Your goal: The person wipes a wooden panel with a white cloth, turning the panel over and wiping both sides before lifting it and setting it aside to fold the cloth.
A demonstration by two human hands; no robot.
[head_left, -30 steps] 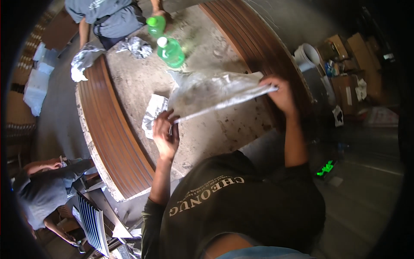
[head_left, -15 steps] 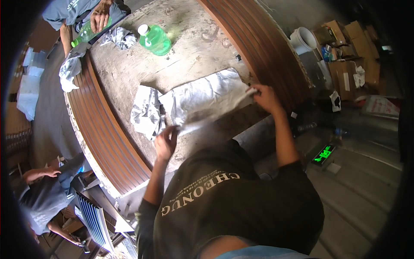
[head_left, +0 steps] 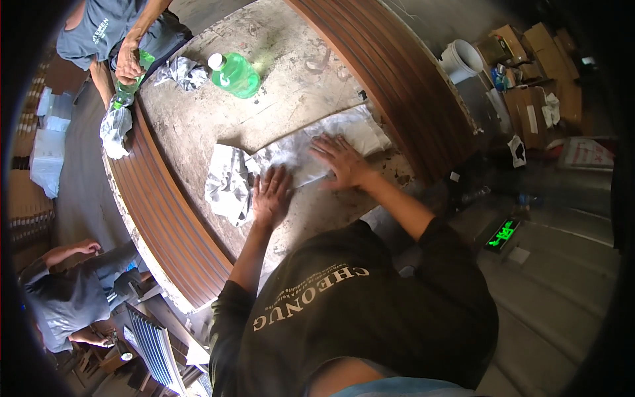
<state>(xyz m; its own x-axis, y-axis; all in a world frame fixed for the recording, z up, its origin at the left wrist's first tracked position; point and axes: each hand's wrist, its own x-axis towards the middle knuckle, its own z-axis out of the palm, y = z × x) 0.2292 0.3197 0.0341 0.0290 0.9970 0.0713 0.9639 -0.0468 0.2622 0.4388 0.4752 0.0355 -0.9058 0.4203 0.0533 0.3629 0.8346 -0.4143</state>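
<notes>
A pale cloth, folded into a long strip, lies on the worn table. My left hand rests flat on its near left end with the fingers stretched out. Farther right, my right hand presses on the middle of the strip, palm down and fingers spread. Nothing is gripped in either hand. A crumpled white cloth sits just left of my left hand, against the strip's end. Beyond it stands a green bottle with a white cap.
Grooved brown panels line the table's left and right sides. A co-worker's hand holds a green bottle over a rag at the far left. Another person works at lower left. A white bucket stands right.
Both hands have let go of the cloth's near edge, which is now folded down, and lie flat on it. The right hand moved left. The co-worker's bottle has tipped down onto the rag.
</notes>
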